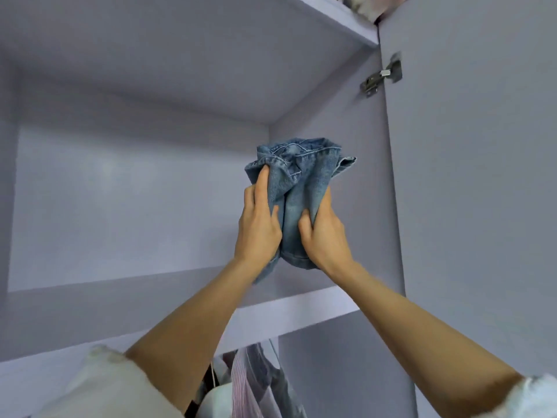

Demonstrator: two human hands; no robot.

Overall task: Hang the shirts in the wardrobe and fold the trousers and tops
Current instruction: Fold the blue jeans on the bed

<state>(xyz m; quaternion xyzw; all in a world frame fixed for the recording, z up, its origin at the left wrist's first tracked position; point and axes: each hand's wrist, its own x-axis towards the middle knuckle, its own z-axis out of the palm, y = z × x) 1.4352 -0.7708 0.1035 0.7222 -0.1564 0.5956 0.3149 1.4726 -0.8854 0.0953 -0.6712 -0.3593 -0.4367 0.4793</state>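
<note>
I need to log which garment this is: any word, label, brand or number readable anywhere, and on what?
None can be read.
Jeans, held by left hand and right hand: no tag or patch shows.
Hinge: no marking legible.
Hanging shirts and shelf: no lettering.
</note>
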